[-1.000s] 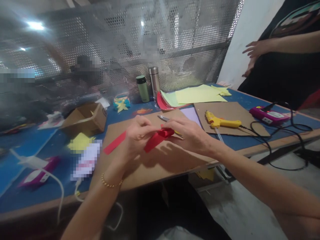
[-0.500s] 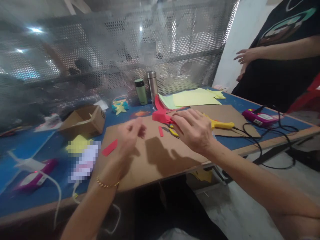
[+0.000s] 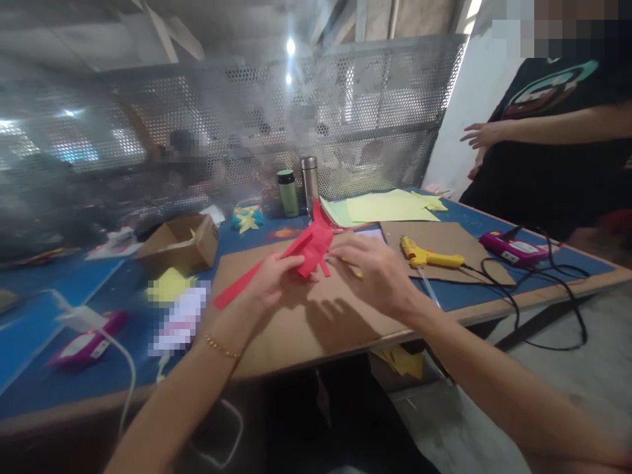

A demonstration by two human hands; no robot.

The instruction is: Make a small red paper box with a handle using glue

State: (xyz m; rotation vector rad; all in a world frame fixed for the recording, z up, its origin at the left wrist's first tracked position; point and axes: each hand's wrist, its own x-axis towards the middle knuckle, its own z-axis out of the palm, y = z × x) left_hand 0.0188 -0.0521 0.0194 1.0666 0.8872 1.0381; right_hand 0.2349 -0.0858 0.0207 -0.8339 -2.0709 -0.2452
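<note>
My left hand point(image 3: 276, 280) is closed on a folded red sheet piece point(image 3: 316, 247), thumb on top, above the brown cardboard point(image 3: 276, 342). Just right of it is my right hand point(image 3: 378, 270), its fingers bent and thumb and fingertips drawn together close to the red piece. Whether anything sits in that pinch I cannot make out. A red strip point(image 3: 237, 286) shows left of my left hand, and a small red strip point(image 3: 325, 268) lies on the cardboard under the held piece. The yellow-handled tool point(image 3: 353, 266) lies partly hidden behind my right fingers.
A yellow glue gun point(image 3: 432, 257) rests on more cardboard point(image 3: 454, 230) at the right, its black cord trailing. Behind stand a green tumbler point(image 3: 288, 194) and a steel flask point(image 3: 309, 178). At left are a cardboard box point(image 3: 180, 243) and a purple device point(image 3: 89, 342). A person point(image 3: 553, 145) stands right.
The red piece has passed from my right hand to my left, which has moved right to it. My right hand has let go and drawn slightly back. The view has tilted up a little.
</note>
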